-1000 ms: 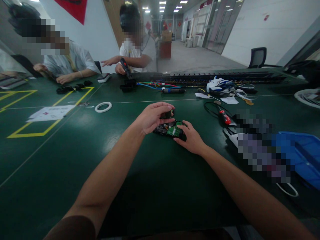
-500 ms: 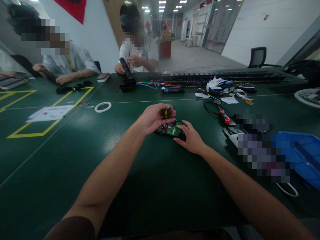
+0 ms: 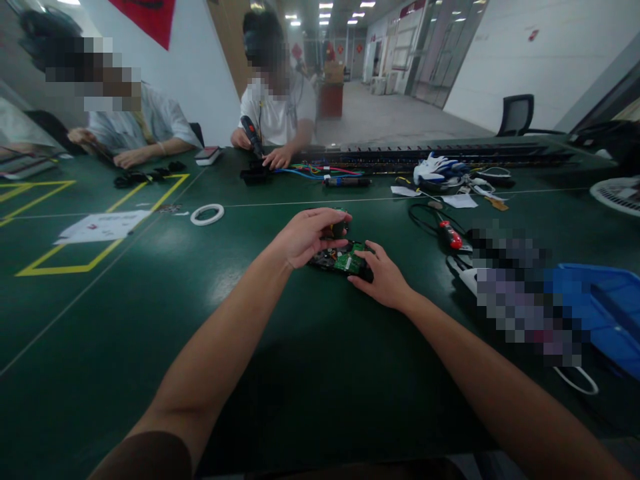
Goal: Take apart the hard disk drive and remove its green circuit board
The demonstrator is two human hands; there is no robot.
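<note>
On the green table in front of me lies a small electronic device with a green circuit board (image 3: 349, 261) in a dark housing, its inside exposed. My right hand (image 3: 383, 277) grips its right end, thumb at the near edge and fingers over the board. My left hand (image 3: 313, 237) is curled above the device's left part. Its fingers are closed around a small dark object with yellow markings (image 3: 339, 230), mostly hidden by the fingers, so its kind is unclear.
A red-handled screwdriver (image 3: 451, 236), cables and a blue tray (image 3: 605, 313) lie to the right. White-and-blue gloves (image 3: 437, 170) and a long black strip (image 3: 445, 155) are farther back. A white ring (image 3: 207, 215) and paper (image 3: 100, 227) lie left. Two co-workers sit opposite.
My left fingers have tipped over the dark object, hiding more of its yellow markings. My right hand stays on the device. The co-worker opposite has lowered a hand to the table.
</note>
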